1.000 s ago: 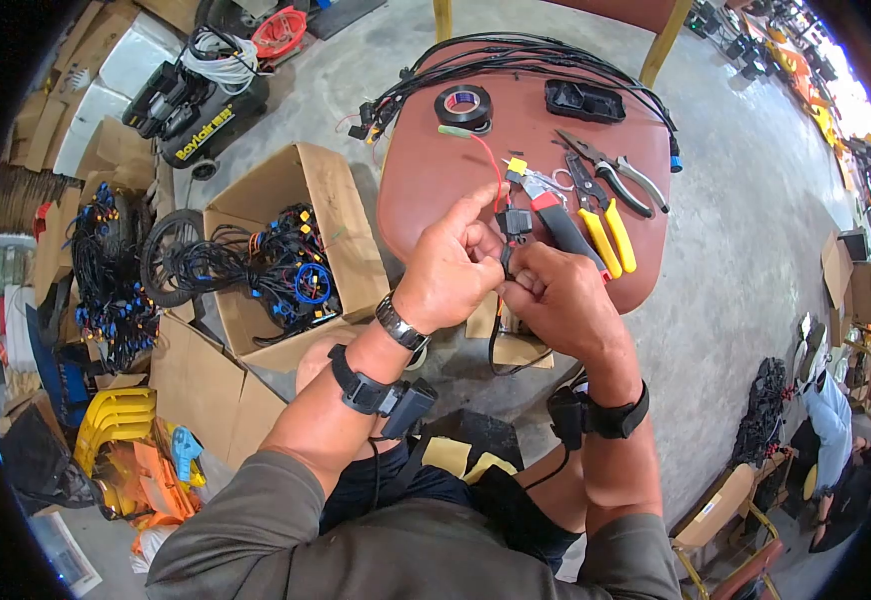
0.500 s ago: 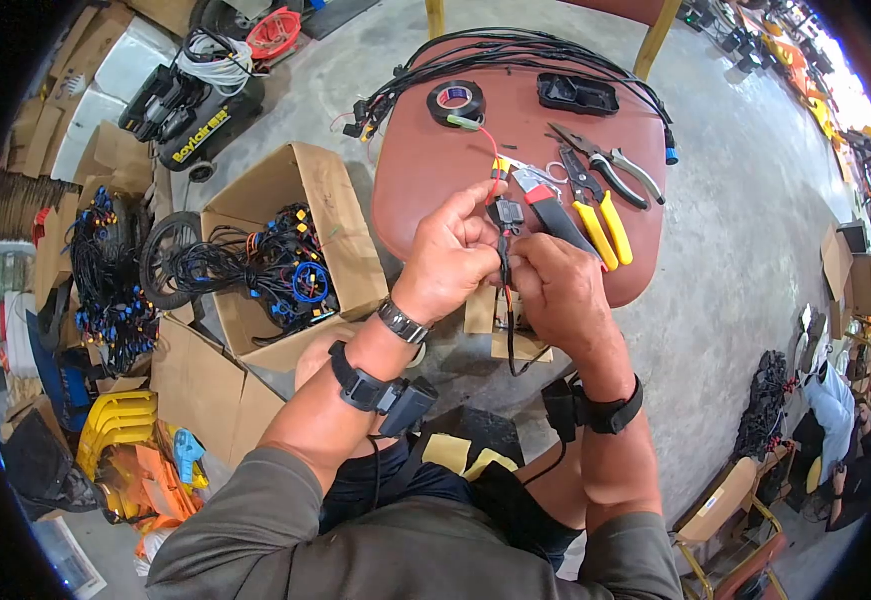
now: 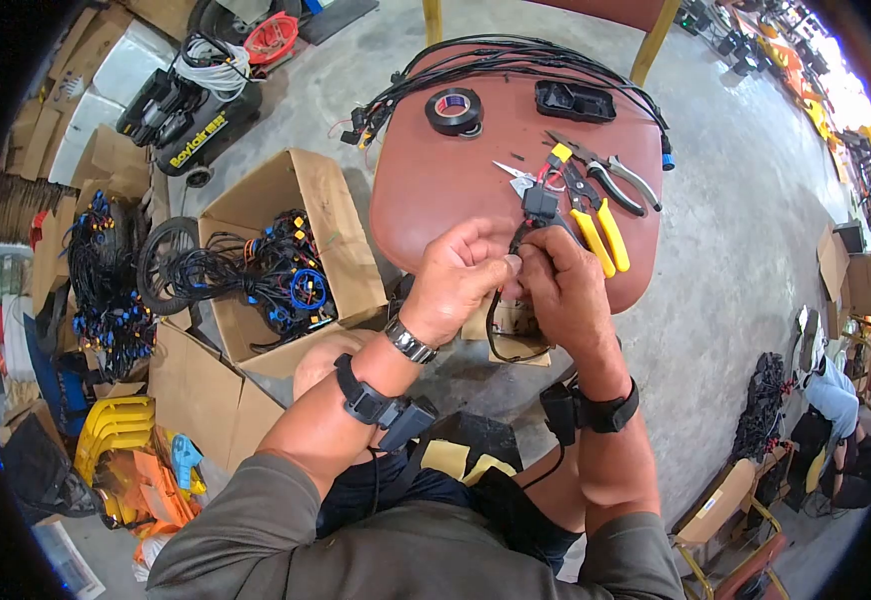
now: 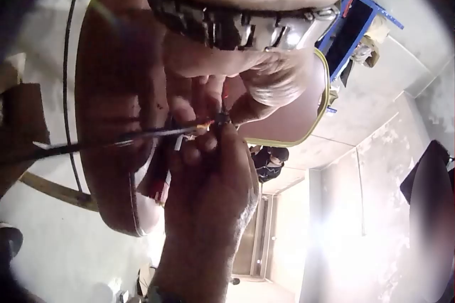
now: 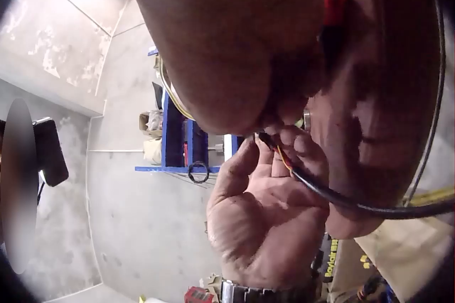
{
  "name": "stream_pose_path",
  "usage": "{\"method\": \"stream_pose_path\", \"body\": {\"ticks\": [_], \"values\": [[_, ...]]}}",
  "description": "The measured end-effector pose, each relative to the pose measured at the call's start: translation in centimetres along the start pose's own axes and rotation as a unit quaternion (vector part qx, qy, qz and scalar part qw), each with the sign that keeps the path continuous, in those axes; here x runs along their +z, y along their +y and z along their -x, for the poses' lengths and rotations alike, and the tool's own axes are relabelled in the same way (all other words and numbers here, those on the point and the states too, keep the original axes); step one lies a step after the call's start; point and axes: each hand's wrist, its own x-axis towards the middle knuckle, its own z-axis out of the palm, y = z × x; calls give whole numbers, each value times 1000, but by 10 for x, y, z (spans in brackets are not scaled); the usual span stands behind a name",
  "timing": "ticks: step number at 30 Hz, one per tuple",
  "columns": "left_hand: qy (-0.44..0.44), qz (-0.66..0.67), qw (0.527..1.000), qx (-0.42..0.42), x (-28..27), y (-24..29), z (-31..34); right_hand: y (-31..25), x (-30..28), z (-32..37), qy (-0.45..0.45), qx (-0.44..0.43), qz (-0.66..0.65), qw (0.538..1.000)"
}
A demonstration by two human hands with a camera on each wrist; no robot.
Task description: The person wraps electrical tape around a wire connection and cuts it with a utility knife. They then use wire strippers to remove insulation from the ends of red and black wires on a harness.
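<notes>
In the head view both hands meet over the front of a brown padded seat (image 3: 426,180). My left hand (image 3: 461,280) pinches a thin black cable (image 3: 497,325) between thumb and fingers. Right beside it, my right hand (image 3: 564,290) grips the same cable with curled fingers. Above the fingers stands a small black box-shaped part (image 3: 540,205), with a yellow connector (image 3: 562,152) further up. The right wrist view shows orange and red wires (image 5: 284,159) coming out of the black sheath (image 5: 355,203) at the left fingers. The fingertips hide the pinched spot.
On the seat lie yellow-handled wire strippers (image 3: 601,240), pliers (image 3: 621,185), black tape (image 3: 454,110), a black plastic tray (image 3: 576,101) and a cable bundle (image 3: 536,52). A cardboard box (image 3: 346,240) of wiring stands at left, near an air compressor (image 3: 201,130).
The black box-shaped part has tipped away to the right, and the yellow connector now shows above it. The red wire with the pale green end has left its place by the tape. Both hands stay together.
</notes>
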Motion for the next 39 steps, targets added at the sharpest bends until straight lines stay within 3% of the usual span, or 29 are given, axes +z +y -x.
{"method": "stream_pose_path", "body": {"ticks": [1, 7, 10, 16, 19, 22, 25, 27, 29, 31, 32, 33, 35, 37, 38, 39], "values": [[-2, 2, 1000, -26, 0, -2, 1, -1, -1, 0, -6, 19, -16, 1000], [37, -49, 998, 15, -3, -1, -1, 1, -5, -1, -43, 37, 7, 998], [60, -12, 997, 36, -5, 0, -5, 1, 2, 1, 17, -45, -51, 998], [62, -3, 998, 21, 0, 2, -3, -2, 1, 3, -54, -44, -175, 982], [36, -1, 999, 30, -2, -1, -4, 5, -2, -1, -39, -145, -41, 988], [20, -41, 999, -16, 0, 4, -2, 6, -1, -1, -13, -213, 42, 976], [-5, -40, 999, -18, 1, 7, 0, 6, -2, -3, -23, -234, 4, 972], [-4, -65, 997, -37, 8, 12, 2, 0, -5, 0, -66, -195, -52, 977], [-26, -93, 994, -45, 10, 10, 2, -6, -4, 10, -106, -83, -164, 977], [-71, -121, 989, -42, 5, 4, 3, -10, -11, 16, -122, -12, -187, 975], [-86, -158, 982, -56, 3, 5, 5, -12, -17, 18, -130, -23, -168, 977], [-105, -172, 978, -48, 7, 11, 8, -17, -23, 21, -145, 38, -178, 973], [-131, -247, 958, -66, 5, 7, 9, -14, -25, 28, -114, -62, -82, 988], [-146, -261, 952, -72, 5, -2, 14, -18, -30, 39, -107, -57, -63, 991], [-168, -271, 945, -71, 1, -10, 17, 3, -29, 47, -138, -40, -33, 989], [-186, -282, 938, -71, -4, -18, 20, -12, -35, 53, -161, -51, -5, 986]]}}
